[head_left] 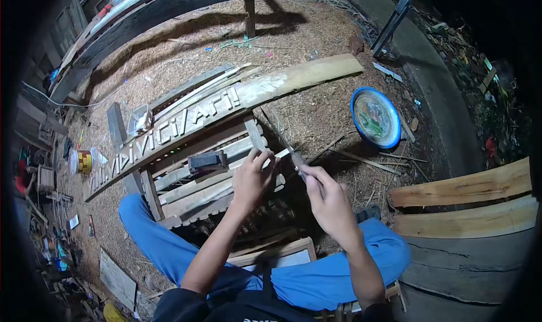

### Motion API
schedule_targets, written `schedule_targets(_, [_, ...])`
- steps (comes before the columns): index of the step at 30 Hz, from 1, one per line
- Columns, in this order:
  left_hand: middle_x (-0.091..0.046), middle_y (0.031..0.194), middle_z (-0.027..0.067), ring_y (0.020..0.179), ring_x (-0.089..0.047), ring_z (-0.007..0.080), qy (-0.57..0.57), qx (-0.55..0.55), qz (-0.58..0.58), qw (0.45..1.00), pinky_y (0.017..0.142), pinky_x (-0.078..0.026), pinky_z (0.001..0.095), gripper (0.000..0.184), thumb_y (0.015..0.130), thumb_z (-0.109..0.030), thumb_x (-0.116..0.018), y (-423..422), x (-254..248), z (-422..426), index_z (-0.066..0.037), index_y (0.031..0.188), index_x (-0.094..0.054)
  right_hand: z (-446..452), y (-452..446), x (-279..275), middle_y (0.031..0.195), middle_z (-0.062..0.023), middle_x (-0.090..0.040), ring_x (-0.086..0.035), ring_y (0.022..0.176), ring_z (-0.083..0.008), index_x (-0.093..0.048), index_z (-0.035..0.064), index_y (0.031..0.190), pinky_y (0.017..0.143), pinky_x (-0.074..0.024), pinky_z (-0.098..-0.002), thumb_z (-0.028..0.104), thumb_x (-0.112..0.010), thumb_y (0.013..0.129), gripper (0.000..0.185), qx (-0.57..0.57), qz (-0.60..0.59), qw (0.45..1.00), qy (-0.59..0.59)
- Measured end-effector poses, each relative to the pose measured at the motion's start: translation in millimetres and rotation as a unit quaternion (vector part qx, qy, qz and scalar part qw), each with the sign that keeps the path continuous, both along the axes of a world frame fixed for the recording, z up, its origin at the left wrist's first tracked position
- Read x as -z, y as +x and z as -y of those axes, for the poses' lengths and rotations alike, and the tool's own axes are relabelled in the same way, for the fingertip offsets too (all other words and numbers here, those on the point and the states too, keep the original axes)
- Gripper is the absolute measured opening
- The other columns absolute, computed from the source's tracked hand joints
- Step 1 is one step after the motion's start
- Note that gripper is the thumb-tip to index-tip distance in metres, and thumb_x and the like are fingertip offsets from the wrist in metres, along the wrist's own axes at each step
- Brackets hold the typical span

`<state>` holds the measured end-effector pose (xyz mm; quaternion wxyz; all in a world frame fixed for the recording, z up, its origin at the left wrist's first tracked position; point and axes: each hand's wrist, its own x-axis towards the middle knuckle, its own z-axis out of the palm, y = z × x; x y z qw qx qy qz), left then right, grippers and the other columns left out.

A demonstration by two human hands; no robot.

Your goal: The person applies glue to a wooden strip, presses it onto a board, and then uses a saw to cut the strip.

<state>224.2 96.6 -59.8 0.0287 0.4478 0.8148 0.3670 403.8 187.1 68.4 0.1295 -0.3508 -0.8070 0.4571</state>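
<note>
My right hand [327, 200] is closed around the handle of a long, thin-bladed knife [297, 159], its blade slanting away up and left. My left hand [252, 178] has its fingers pinched on a small pale wood strip [282, 153], whose end reaches the blade. Both hands hover over the right side of a slatted wooden stand [206, 193]. Beyond them, across the stand, lies a long board [186, 131] bearing raised wooden letters. A dark block-shaped object [206, 162] rests on the slats left of my left hand.
A blue-rimmed round tray [393, 108] stands at the right. Long wood planks [463, 189] lie at lower right, and a heavy bench [152, 22] spans the back left. Yellow tin [83, 162] and clear container [139, 120] sit left. Shavings and sticks cover the ground.
</note>
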Motion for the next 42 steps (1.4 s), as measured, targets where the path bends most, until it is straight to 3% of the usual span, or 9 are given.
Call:
schedule_targets(15, [-0.067, 0.103, 0.0094, 0.075, -0.071, 0.0371, -0.006, -0.019, -0.014, 1.0, 0.06, -0.054, 0.0486, 0.02, 0.097, -0.033, -0.072, 3, 1, -1, -0.016, 0.107, -0.07, -2, 2, 9, 0.093, -0.0245, -0.071, -0.075, 0.082, -0.0343, -0.064, 0.0018, 0.128, 0.071, -0.0534, -0.039, 0.017, -0.054, 0.109, 0.026, -0.001, -0.057, 0.998, 0.011])
schedule_targets(16, [-0.067, 0.103, 0.0094, 0.075, -0.071, 0.0371, -0.007, -0.011, -0.016, 1.0, 0.06, -0.054, 0.0486, 0.02, 0.097, -0.033, -0.072, 5, -1, -1, -0.016, 0.107, -0.07, -1, -7, 24, 0.082, -0.0107, -0.064, -0.056, 0.072, -0.0112, -0.066, 0.002, 0.127, 0.067, -0.0476, -0.0326, 0.019, -0.053, 0.11, 0.027, 0.002, -0.118, 0.993, 0.021])
schedule_targets(20, [-0.068, 0.102, 0.0083, 0.081, -0.07, 0.0384, 0.018, -0.024, 0.006, 1.0, 0.065, -0.054, 0.0481, 0.017, 0.095, -0.029, -0.076, 1, -3, -1, -0.016, 0.105, -0.071, -10, 17, -2, 0.088, -0.0103, -0.069, -0.061, 0.079, -0.0123, -0.066, 0.0006, 0.127, 0.073, -0.0508, -0.0338, 0.019, -0.054, 0.11, 0.028, -0.021, -0.052, 0.998, -0.008])
schedule_targets(28, [-0.067, 0.102, 0.0085, 0.081, -0.07, 0.0372, -0.02, -0.018, -0.009, 1.0, 0.063, -0.054, 0.0484, 0.021, 0.092, -0.027, -0.075, 2, 1, 0, -0.017, 0.11, -0.07, -9, 5, 22, 0.104, -0.0242, -0.073, -0.076, 0.097, -0.0356, -0.063, 0.0034, 0.131, 0.08, -0.0545, -0.0398, 0.019, -0.052, 0.11, 0.028, -0.014, -0.095, 0.995, 0.012])
schedule_targets(30, [-0.067, 0.103, 0.0086, 0.077, -0.071, 0.0359, 0.028, -0.016, -0.023, 0.999, 0.059, -0.053, 0.0474, 0.019, 0.097, -0.033, -0.073, 2, 2, 0, -0.018, 0.109, -0.07, -6, 18, -2, 0.105, -0.015, -0.074, -0.068, 0.094, -0.016, -0.065, 0.0011, 0.129, 0.085, -0.0524, -0.0341, 0.019, -0.05, 0.111, 0.03, -0.03, -0.096, 0.995, -0.004])
schedule_targets(32, [-0.068, 0.105, 0.0087, 0.077, -0.071, 0.0363, 0.023, -0.014, -0.027, 0.999, 0.06, -0.054, 0.0474, 0.02, 0.097, -0.033, -0.073, 1, 7, -1, -0.017, 0.109, -0.071, -6, 20, -10, 0.106, -0.0149, -0.074, -0.068, 0.094, -0.016, -0.066, 0.0011, 0.128, 0.086, -0.0525, -0.0342, 0.02, -0.05, 0.111, 0.03, -0.03, -0.004, 0.999, -0.044])
schedule_targets(36, [-0.067, 0.104, 0.0093, 0.077, -0.07, 0.0373, -0.005, -0.015, -0.024, 1.0, 0.061, -0.054, 0.0477, 0.021, 0.097, -0.033, -0.073, 5, 4, -3, -0.016, 0.109, -0.071, -3, 1, 29, 0.096, -0.0136, -0.071, -0.063, 0.083, -0.0145, -0.063, 0.0014, 0.129, 0.079, -0.0509, -0.033, 0.022, -0.051, 0.111, 0.029, 0.007, -0.099, 0.995, -0.015])
schedule_targets(38, [-0.067, 0.103, 0.0094, 0.077, -0.07, 0.0376, 0.029, -0.014, -0.019, 0.999, 0.061, -0.053, 0.048, 0.022, 0.097, -0.034, -0.073, 1, 5, -2, -0.016, 0.109, -0.071, -2, 11, 7, 0.097, -0.0228, -0.072, -0.074, 0.081, -0.0342, -0.063, 0.0034, 0.128, 0.072, -0.0532, -0.04, 0.018, -0.052, 0.11, 0.025, -0.014, -0.061, 0.998, -0.017])
schedule_targets(42, [-0.065, 0.103, 0.0104, 0.077, -0.07, 0.0381, 0.03, -0.013, -0.026, 0.999, 0.061, -0.053, 0.0493, 0.02, 0.098, -0.034, -0.071, 2, 4, -1, -0.016, 0.107, -0.071, -9, 28, 8, 0.101, -0.0185, -0.075, -0.073, 0.092, -0.016, -0.064, 0.0032, 0.13, 0.079, -0.0547, -0.0342, 0.017, -0.054, 0.11, 0.027, -0.032, -0.082, 0.996, -0.012])
